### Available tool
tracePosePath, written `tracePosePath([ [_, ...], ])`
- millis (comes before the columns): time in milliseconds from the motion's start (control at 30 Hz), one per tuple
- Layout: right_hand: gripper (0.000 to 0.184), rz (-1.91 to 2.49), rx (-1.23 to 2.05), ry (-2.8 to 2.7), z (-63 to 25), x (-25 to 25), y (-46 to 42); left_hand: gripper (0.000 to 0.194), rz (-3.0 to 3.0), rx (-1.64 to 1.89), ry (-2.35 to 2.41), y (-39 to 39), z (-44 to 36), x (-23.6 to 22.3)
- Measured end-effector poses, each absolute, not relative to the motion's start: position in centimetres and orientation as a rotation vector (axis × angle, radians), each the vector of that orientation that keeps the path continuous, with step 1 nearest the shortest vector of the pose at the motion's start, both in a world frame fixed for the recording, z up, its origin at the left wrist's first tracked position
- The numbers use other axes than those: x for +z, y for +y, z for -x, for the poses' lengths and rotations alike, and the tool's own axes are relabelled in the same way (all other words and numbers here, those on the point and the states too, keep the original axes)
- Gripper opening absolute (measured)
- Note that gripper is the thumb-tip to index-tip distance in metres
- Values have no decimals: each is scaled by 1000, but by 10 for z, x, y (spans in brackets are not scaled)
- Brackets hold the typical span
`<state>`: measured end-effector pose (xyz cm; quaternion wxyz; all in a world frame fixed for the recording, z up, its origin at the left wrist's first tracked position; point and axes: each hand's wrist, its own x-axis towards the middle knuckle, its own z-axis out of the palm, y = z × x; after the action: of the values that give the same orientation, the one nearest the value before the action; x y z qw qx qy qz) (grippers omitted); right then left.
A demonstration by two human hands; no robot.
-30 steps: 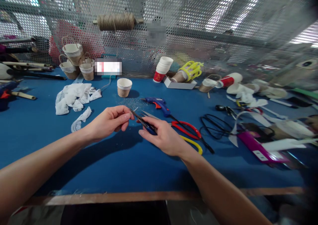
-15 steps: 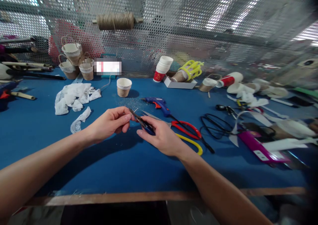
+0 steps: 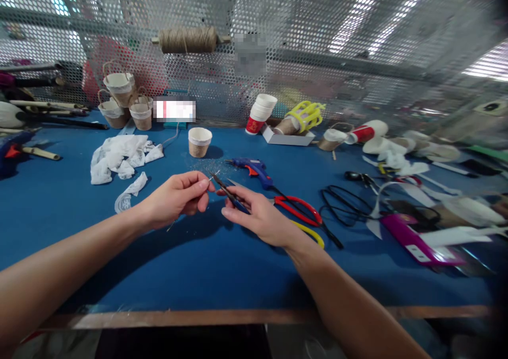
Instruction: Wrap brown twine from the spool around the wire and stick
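Thin strand: pinched at the fingertips of the left hand (image 3: 184, 198), a fine tail (image 3: 171, 224) poking out below the fist; whether wire or twine is too small to tell.
Likely feel: next to weightless and easily bent, by its look; best gripped close to the working end, between thumb and forefinger.
Blue-handled pliers (image 3: 237, 202): grasped in the right hand (image 3: 257, 213), dark nose angled toward the left fingertips; probably rigid and modest in weight, best held by the handles, clear of the tip.
Beyond the right hand: scissors (image 3: 305, 206) with red and yellow handles, partly hidden behind it, and a blue glue gun (image 3: 254, 169) farther out; both crowd that side.
Beyond the left hand: a burlap-wrapped paper cup (image 3: 199, 145), light and easily tipped, one would judge.
Beside the left forearm: a lace strip (image 3: 130, 192), limp-looking.
Nearer than both hands: blue tabletop (image 3: 190, 274) reaching to a brown front edge (image 3: 198, 316), seemingly the roomiest stretch for moving.
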<state>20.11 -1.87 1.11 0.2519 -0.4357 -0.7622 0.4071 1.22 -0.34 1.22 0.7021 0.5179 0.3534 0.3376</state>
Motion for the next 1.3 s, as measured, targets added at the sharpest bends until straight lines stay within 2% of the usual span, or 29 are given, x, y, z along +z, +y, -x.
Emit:
tracePosePath([
  [200, 36, 1203, 1089, -2086, -202, 11, -19, 14, -1003, 722, 674, -4, -13, 13],
  [500, 28, 1243, 859, -2147, -200, 9, -24, 13, -1009, 707, 670, -5, -14, 9],
  [633, 32, 1264, 803, -2130, -199, 8, -24, 15, -1044, 706, 720, -5, -14, 11],
  [1033, 34, 1350, 964, -1958, -204, 11, -17, 14, -988, 692, 656, -2, -12, 6],
  [1133, 40, 1443, 782, -1971, -203, 8, -17, 14, -971, 678, 646, -2, -11, 6],
  [1233, 54, 1629, 483, -2044, -199, 0, -17, 14, -974, 686, 642, -2, -11, 8],
  [1300, 54, 1676, 347, -2167, -196, -8, -17, 15, -988, 694, 649, -3, -11, 10],
])
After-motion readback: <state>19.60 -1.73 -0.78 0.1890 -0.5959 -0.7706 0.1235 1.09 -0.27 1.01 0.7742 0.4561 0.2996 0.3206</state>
